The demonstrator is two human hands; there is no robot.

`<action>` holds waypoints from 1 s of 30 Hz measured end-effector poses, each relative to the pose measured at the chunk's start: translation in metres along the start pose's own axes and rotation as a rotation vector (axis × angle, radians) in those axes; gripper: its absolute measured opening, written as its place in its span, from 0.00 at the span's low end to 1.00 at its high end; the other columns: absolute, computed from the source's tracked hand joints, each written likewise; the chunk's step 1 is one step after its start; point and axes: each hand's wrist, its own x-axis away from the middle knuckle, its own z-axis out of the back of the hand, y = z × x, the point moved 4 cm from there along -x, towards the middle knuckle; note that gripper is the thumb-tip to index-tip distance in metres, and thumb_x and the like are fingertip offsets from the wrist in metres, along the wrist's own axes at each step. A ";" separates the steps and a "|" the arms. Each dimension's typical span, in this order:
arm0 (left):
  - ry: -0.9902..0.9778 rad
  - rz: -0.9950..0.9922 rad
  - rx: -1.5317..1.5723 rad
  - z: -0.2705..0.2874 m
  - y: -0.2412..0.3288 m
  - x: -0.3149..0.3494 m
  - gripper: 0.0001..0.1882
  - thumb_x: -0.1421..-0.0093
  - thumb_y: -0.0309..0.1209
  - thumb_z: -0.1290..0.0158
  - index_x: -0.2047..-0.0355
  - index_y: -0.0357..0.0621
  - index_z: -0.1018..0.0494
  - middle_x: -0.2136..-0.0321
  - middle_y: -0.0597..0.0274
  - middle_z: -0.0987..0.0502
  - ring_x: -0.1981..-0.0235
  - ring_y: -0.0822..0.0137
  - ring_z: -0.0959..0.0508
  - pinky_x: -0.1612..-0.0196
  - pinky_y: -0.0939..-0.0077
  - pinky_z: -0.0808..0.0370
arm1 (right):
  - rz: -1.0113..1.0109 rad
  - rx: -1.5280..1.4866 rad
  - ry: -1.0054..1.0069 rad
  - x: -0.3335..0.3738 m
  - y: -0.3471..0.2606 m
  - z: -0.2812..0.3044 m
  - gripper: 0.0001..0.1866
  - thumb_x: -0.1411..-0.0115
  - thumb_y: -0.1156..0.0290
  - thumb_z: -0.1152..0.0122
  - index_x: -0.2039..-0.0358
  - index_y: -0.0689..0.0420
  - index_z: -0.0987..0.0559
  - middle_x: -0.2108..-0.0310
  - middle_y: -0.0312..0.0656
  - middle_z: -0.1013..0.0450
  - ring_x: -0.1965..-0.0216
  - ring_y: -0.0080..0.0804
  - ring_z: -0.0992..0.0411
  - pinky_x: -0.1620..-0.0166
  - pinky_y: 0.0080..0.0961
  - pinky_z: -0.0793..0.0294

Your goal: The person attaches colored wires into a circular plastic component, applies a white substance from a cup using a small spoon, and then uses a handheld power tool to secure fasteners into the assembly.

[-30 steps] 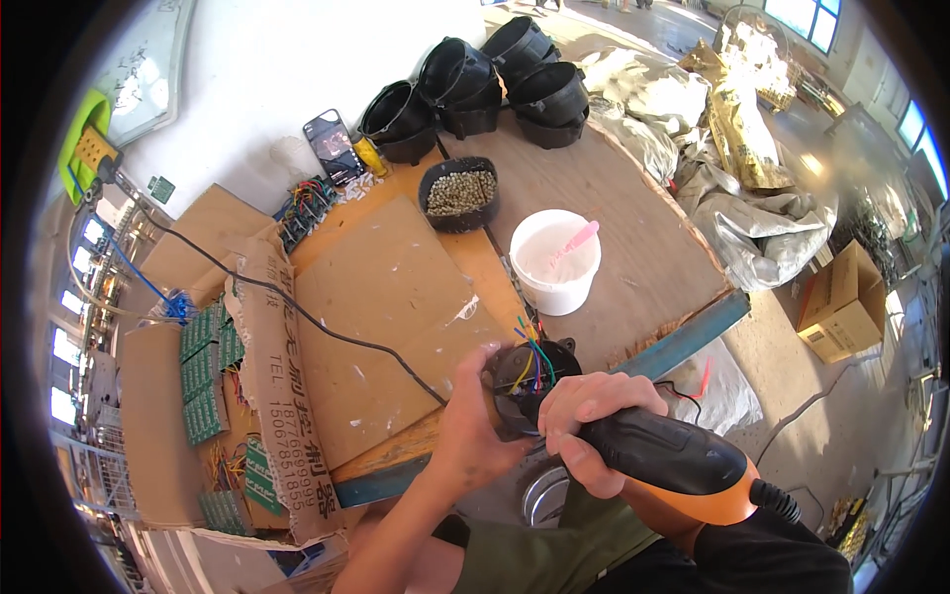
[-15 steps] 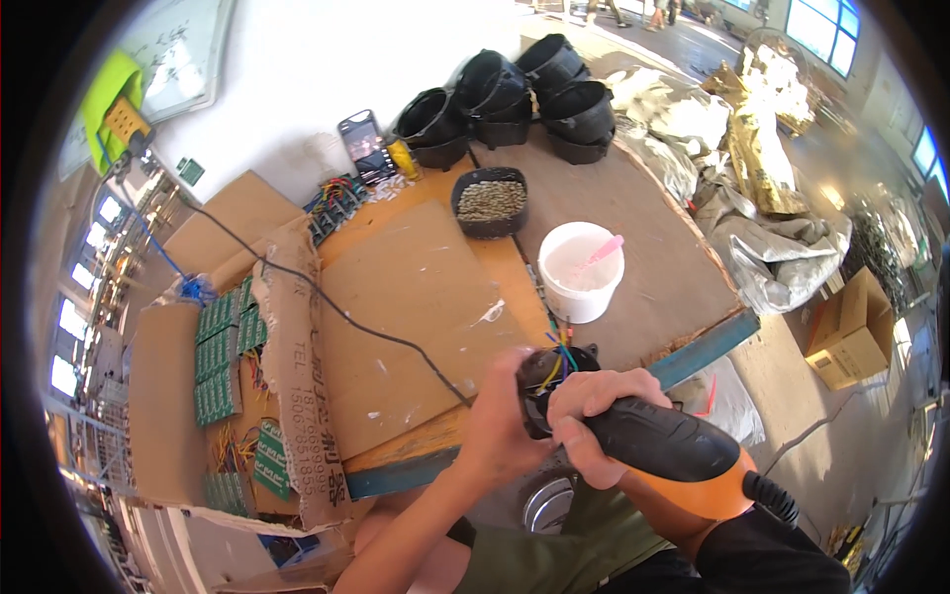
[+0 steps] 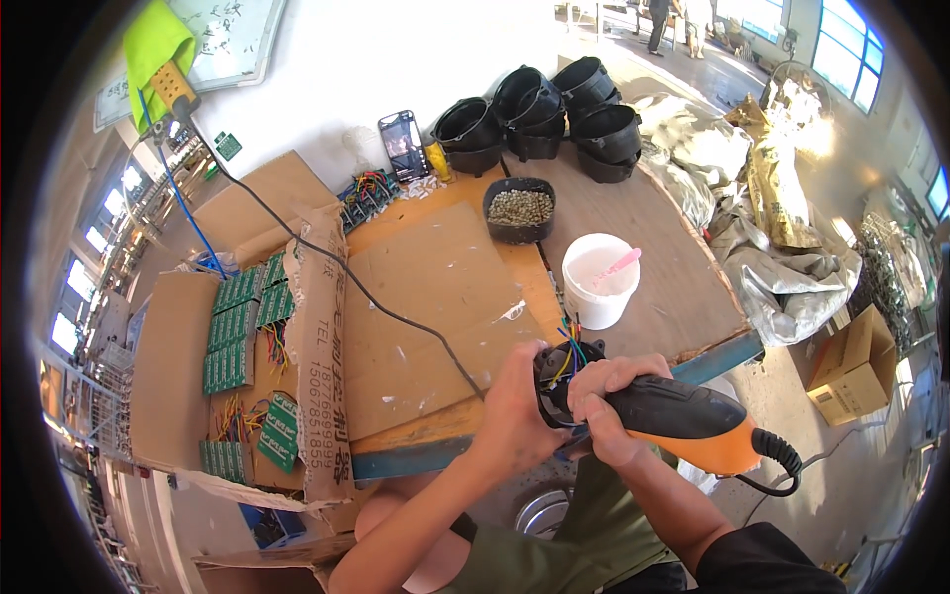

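My left hand point(image 3: 515, 411) is wrapped round a round black plastic housing point(image 3: 550, 368), from which several coloured wires point(image 3: 571, 342) stick up. Closed about an orange and black power screwdriver point(image 3: 698, 421) is my right hand point(image 3: 612, 396); a coiled black cord leaves the tool's rear. The tool's front end meets the housing, but my fingers hide its tip. Both hands are just in front of the bench's near edge, above my lap. Beyond them stands a white tub point(image 3: 601, 309) of pale material with a pink scoop point(image 3: 621, 262) in it.
A square black bowl point(image 3: 519, 234) holds small metal screws. Stacked black housings point(image 3: 529, 104) stand at the back, near a propped phone point(image 3: 403, 144). On the left, a cardboard box point(image 3: 327, 396) holds green circuit boards point(image 3: 230, 358). A black cable point(image 3: 381, 305) crosses the cardboard sheet point(image 3: 426, 267).
The whole view has shifted, so bench items appear farther right and a little lower. Both hands keep their hold on the housing and screwdriver, with the tool's rear swung slightly upward.
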 end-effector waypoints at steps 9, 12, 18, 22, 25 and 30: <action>0.030 -0.021 -0.053 -0.002 0.003 0.003 0.44 0.63 0.26 0.30 0.46 0.38 0.41 0.59 0.43 0.30 0.58 0.42 0.25 0.56 0.57 0.26 | -0.245 -0.063 0.132 0.018 0.015 0.010 0.16 0.48 0.78 0.37 0.60 0.56 0.30 0.66 0.35 0.26 0.63 0.22 0.27 0.55 0.23 0.28; 0.032 -0.018 -0.067 -0.004 0.000 0.004 0.44 0.63 0.26 0.30 0.46 0.38 0.41 0.59 0.43 0.29 0.57 0.41 0.25 0.55 0.57 0.26 | -0.163 -0.056 0.016 0.013 0.012 0.010 0.17 0.49 0.78 0.37 0.58 0.57 0.30 0.69 0.34 0.27 0.65 0.21 0.28 0.57 0.23 0.28; 0.024 0.046 -0.051 -0.008 -0.003 0.000 0.45 0.63 0.28 0.28 0.46 0.39 0.41 0.58 0.44 0.28 0.57 0.42 0.24 0.55 0.57 0.26 | -0.142 -0.091 0.044 -0.006 -0.004 0.006 0.19 0.51 0.81 0.35 0.57 0.59 0.28 0.75 0.36 0.24 0.73 0.21 0.27 0.64 0.21 0.26; -0.015 0.034 -0.086 -0.015 0.002 0.000 0.47 0.65 0.30 0.26 0.45 0.40 0.40 0.57 0.45 0.28 0.54 0.43 0.25 0.53 0.58 0.27 | 0.010 -0.013 -0.029 0.000 -0.020 0.019 0.15 0.53 0.84 0.34 0.63 0.56 0.24 0.79 0.32 0.25 0.76 0.24 0.27 0.68 0.23 0.27; -0.037 -0.037 -0.154 -0.022 0.011 -0.005 0.48 0.66 0.30 0.26 0.45 0.40 0.40 0.55 0.46 0.28 0.53 0.46 0.25 0.52 0.60 0.27 | 0.005 -0.169 0.026 0.004 -0.026 0.031 0.17 0.53 0.86 0.36 0.64 0.54 0.25 0.80 0.31 0.28 0.77 0.25 0.28 0.68 0.27 0.26; -0.067 0.112 -0.109 -0.019 0.011 -0.013 0.50 0.68 0.26 0.26 0.45 0.39 0.41 0.54 0.49 0.28 0.51 0.53 0.26 0.46 0.65 0.30 | 0.110 -0.399 0.082 0.000 -0.036 0.047 0.23 0.50 0.88 0.40 0.55 0.55 0.31 0.76 0.37 0.28 0.75 0.26 0.28 0.66 0.30 0.26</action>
